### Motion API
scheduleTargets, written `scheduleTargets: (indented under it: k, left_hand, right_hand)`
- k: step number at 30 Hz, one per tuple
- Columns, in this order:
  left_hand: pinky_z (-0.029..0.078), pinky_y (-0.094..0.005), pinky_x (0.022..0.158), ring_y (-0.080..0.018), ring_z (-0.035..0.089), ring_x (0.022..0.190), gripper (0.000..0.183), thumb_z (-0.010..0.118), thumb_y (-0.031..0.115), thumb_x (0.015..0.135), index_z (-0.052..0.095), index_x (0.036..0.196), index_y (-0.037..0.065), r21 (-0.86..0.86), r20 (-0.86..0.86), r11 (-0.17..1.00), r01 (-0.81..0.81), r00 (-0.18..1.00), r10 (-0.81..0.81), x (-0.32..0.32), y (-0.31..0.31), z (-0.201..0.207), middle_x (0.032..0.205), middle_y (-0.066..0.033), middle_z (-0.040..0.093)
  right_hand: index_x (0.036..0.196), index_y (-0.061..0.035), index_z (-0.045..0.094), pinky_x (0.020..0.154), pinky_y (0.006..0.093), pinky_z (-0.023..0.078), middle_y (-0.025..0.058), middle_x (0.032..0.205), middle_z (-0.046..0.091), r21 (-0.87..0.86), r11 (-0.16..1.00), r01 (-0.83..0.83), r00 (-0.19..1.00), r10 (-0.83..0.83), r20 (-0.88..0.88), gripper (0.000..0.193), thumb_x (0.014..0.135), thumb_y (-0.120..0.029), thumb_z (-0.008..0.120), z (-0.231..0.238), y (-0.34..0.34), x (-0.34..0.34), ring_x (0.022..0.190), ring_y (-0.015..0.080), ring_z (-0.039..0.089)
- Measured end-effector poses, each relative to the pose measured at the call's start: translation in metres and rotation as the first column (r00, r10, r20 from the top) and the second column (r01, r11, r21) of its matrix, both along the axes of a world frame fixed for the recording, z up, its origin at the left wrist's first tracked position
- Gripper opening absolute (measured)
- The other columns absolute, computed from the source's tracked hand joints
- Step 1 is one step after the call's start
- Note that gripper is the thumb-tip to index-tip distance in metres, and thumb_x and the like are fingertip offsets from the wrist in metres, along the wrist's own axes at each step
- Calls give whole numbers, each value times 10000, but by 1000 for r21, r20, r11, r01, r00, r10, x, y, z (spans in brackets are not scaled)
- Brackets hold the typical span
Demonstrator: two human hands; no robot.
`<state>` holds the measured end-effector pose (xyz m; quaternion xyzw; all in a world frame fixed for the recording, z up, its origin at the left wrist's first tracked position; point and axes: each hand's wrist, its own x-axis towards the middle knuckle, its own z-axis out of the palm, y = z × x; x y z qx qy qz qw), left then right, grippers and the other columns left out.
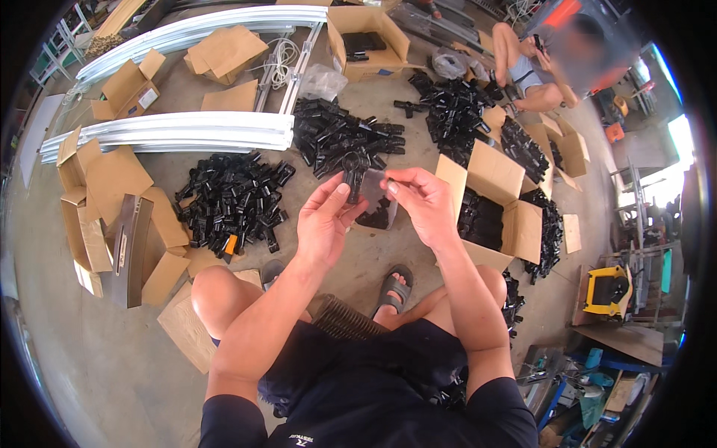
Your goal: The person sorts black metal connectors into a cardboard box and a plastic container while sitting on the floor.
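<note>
Your left grip pinches a black part between thumb and fingers, the part standing roughly upright with its ringed end at the top, in front of you and about midway between your wrists. Your right grip has thumb and forefinger pressed together on what looks like a small dark piece, mostly hidden by the fingertips, held just to the right of the black part and apart from it. Your two hands are raised to nearly the same height, knuckles outward and fingertips facing each other; the left forearm slants in from the lower left, the right from the lower right, both passing over your bent knees. Below and between your hands, a clear container holds small black bits. Further out on the floor, a left heap of black parts lies with an orange item at its near edge, and a middle heap lies straight ahead. To the right stands an open cardboard box with black pieces inside. Beyond it, at upper right, another person sits low.
</note>
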<state>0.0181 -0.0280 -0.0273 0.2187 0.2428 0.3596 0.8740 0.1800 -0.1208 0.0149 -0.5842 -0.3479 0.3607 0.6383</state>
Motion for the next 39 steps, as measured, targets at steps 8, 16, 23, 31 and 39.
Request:
scheduleTargets:
  k: [8,16,23,31,39]
  left_hand:
    - [590,-402,923,-211,686,967,324,659,68,976,603,1289,1,17,-98,1000,-11,995,13,2,8,-22,1114,-95,700]
    - [576,-420,972,-198,685,1009,270,599,67,1011,616,1278,29,25,-113,1000,-5,994,8,13,18,-31,1134,-92,702]
    - [582,-398,934,-196,684,986,313,654,66,980,609,1284,3,-14,-97,999,-33,995,31,21,23,-32,1150,-92,695]
    - [596,-379,917,-199,691,1018,302,656,48,974,613,1266,-15,-51,-61,997,-50,997,47,21,21,-33,1166,-98,692]
    - [591,-413,953,-192,688,1035,283,655,30,971,643,1252,5,-19,-63,997,-75,995,74,18,21,-33,1157,-92,701]
  right_hand:
    - [1087,20,698,708,220,517,24,951,711,-4,999,-54,994,54,98,162,929,11,663,-41,22,-11,822,58,633]
    - [1066,2,699,695,264,535,54,947,721,-37,998,49,964,-38,262,143,926,0,673,-44,38,-3,834,93,665]
    - [1048,-20,708,701,288,545,92,962,710,114,990,87,859,-132,495,162,891,17,696,-56,47,-3,811,177,695]
    - [1038,-18,708,755,294,551,96,981,705,134,986,100,842,-156,516,186,861,38,713,-60,51,-5,840,189,695]
    - [1009,-30,715,784,311,546,101,981,715,184,979,82,740,-184,647,185,845,56,720,-60,52,-7,897,233,690]
